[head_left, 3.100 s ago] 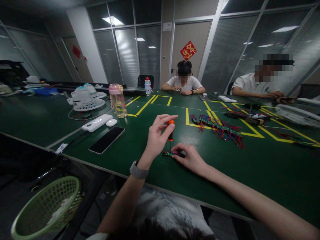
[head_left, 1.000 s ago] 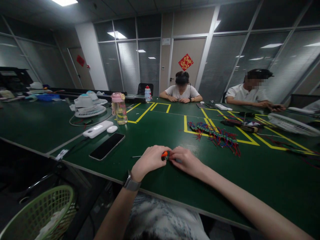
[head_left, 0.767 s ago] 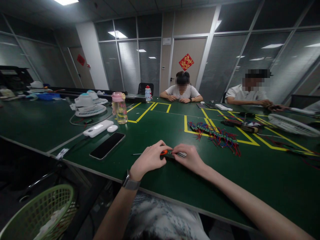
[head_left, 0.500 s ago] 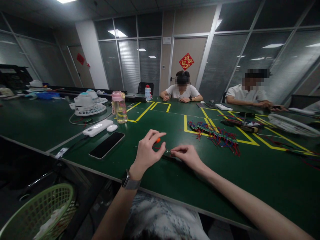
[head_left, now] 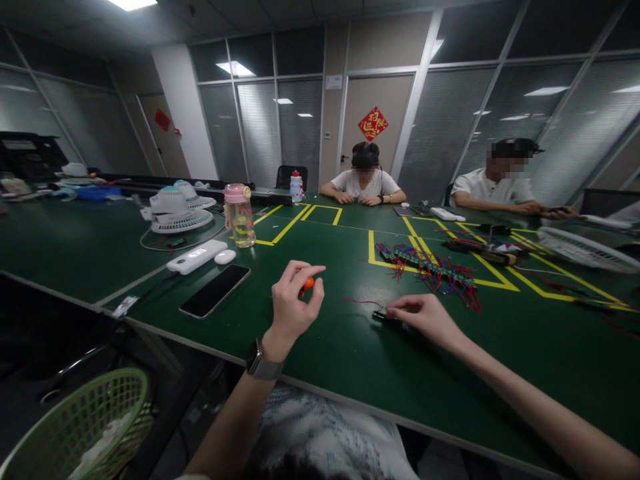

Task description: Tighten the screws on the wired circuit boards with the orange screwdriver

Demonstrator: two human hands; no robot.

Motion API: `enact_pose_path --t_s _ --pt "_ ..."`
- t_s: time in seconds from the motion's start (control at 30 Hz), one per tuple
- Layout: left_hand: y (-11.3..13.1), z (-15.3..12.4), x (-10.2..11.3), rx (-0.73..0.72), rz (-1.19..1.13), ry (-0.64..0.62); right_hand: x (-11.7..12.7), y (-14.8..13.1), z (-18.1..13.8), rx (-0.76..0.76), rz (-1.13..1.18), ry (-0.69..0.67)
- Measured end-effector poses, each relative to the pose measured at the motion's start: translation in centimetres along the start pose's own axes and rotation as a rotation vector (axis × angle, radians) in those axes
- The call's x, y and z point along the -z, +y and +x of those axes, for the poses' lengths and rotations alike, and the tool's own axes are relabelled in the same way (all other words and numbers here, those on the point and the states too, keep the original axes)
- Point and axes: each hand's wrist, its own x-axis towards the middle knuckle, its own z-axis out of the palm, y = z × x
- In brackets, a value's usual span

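My left hand (head_left: pixel 296 300) is raised over the green table, its thumb and index finger apart. A small orange object (head_left: pixel 309 283) shows inside its curled fingers; the rest of it is hidden, so I cannot tell its kind. To the right, my right hand (head_left: pixel 425 320) is closed in a pinch close to the tabletop. Its fingertips hold a small black part (head_left: pixel 380 315), mostly covered by the hand. From this part a thin red wire (head_left: pixel 361 301) sticks out to the left, toward my left hand but apart from it.
Beyond my right hand lies a row of small green circuit boards with red and blue wires (head_left: pixel 427 267). At left are a phone (head_left: pixel 215 291), a white power strip (head_left: pixel 197 257), a pink-lidded bottle (head_left: pixel 240 217) and white fans (head_left: pixel 180 210). Two people sit across the table (head_left: pixel 165 307).
My right hand has moved right, away from my left hand, carrying the black part and red wire. My left hand has shifted slightly left and keeps the orange object.
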Motion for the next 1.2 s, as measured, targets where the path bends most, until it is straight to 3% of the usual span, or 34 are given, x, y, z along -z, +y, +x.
enact_pose_path --t_s 0.17,0.3,0.5,0.8,1.2 --pt "0.5 -0.1 -0.6 -0.009 -0.014 -0.027 6.4 4.4 -2.4 -0.074 -0.083 0.199" --pt "0.8 -0.2 -0.9 -0.024 -0.022 -0.038 9.0 6.6 -3.5 -0.142 -0.049 0.304" --pt "0.8 -0.2 -0.7 -0.020 -0.021 -0.040 9.2 7.5 -3.5 -0.113 -0.042 0.345" --pt "0.8 -0.3 -0.7 -0.009 -0.016 -0.043 8.7 8.4 -3.7 0.139 -0.441 0.360" --pt "0.7 -0.4 -0.7 0.005 -0.023 -0.055 9.1 8.9 -3.8 0.201 -0.509 0.308"
